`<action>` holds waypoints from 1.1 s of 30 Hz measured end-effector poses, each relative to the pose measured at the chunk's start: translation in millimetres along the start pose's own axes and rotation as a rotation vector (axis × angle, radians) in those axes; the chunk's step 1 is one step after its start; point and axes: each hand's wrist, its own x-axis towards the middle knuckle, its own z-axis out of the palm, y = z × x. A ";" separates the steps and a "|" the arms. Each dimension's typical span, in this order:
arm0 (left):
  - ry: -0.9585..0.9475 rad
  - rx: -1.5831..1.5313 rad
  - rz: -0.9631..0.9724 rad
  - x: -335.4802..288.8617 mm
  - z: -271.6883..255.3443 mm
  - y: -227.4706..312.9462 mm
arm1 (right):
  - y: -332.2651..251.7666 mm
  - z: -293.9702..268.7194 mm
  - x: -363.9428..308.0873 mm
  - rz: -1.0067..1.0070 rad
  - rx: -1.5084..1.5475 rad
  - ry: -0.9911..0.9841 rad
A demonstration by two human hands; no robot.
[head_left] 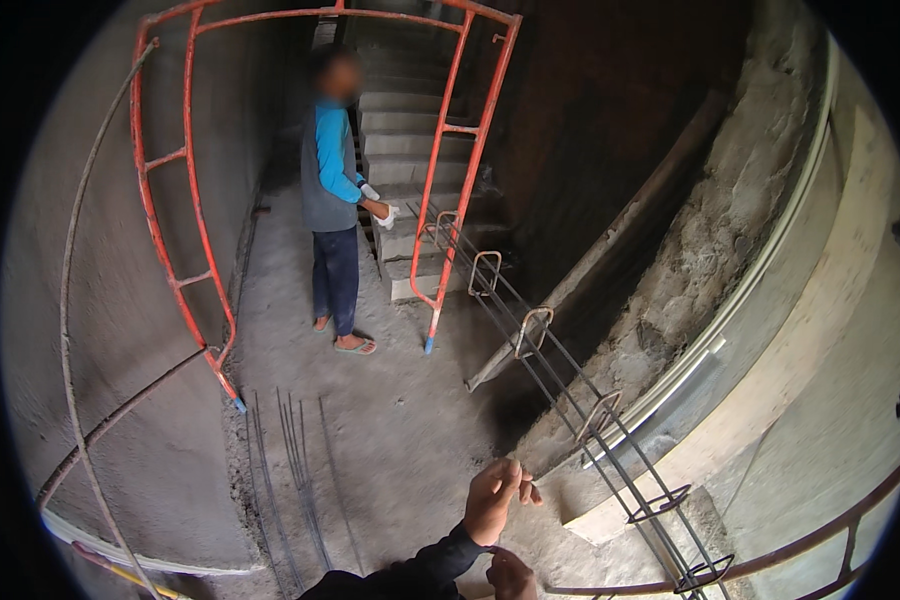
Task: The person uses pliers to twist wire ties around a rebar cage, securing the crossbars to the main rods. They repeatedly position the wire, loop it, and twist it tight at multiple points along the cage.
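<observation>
My left hand (492,500), in a dark sleeve (435,563), is raised at the lower middle with its fingers curled in. Whether anything small is pinched there, I cannot make out. Just below it, my right hand (511,576) is bent close to the left cuff, its fingers closed; what they grip is hidden. To the right of both hands runs a rebar cage (560,372), long steel bars with square stirrups (535,330) spaced along them. It slants from the lower right up toward the stairs, and neither hand touches it.
An orange scaffold frame (448,150) stands ahead. Inside it a person (332,190) in blue sleeves and white gloves faces concrete stairs (410,150). Loose rebars (295,450) lie at the left. A pole (610,240) leans on the right; a curved rod (68,290) crosses the left side.
</observation>
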 end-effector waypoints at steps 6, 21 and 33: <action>0.052 -0.027 -0.036 0.6 -19.0 0.5 | -43.5 -13.9 0.2 -0.355 -0.291 -0.154; 0.041 -0.027 -0.004 -1.8 -45.2 31.7 | -48.5 4.9 -15.2 -0.409 -0.358 -0.005; 0.002 -0.679 -0.265 7.5 -63.4 9.8 | -52.9 -17.3 -22.3 -0.249 -0.321 -0.018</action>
